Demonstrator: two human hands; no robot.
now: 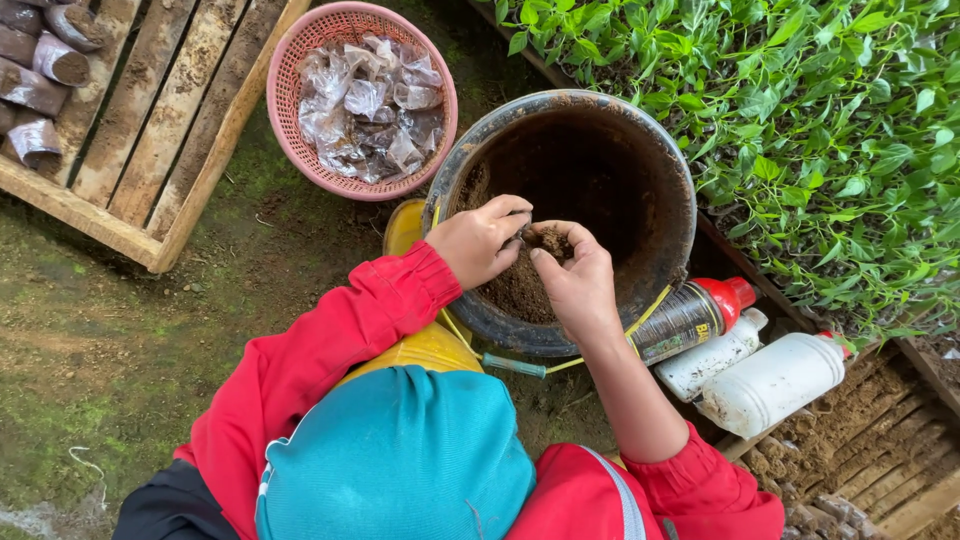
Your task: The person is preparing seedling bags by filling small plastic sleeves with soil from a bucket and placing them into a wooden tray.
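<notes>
On mossy, muddy ground (110, 340) between wooden pallets, your left hand (480, 240) and right hand (578, 285) pinched together a small soil-filled bag (545, 243) over the round black soil bucket (668, 170); the bag itself was mostly hidden by fingers.

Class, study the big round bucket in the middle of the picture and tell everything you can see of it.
The bucket is round, dark and soil-smeared all over, probably plastic. It stands upright and open on mossy ground, partly filled with brown soil. The left hand and right hand meet over its near rim, pinching soil. A pink basket sits just beside it.
</notes>
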